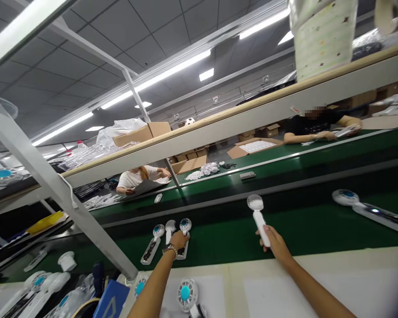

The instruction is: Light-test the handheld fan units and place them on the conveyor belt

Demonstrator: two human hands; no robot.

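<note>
My right hand is closed round the handle of a white handheld fan, held with its round head up over the green belt. My left hand, with a watch and bracelet at the wrist, has its fingers curled over a second handheld fan with a blue centre, partly hiding its handle. Just left of that hand lie a white fan piece and another fan whose handle shows dark inner parts. Nearer to me, a fan with a blue hub rests on the white work surface.
The green conveyor belt runs across in front. Farther right lies a fan with a lit handle. A slanted white post stands on the left; a shelf crosses above. Two co-workers sit across the belt.
</note>
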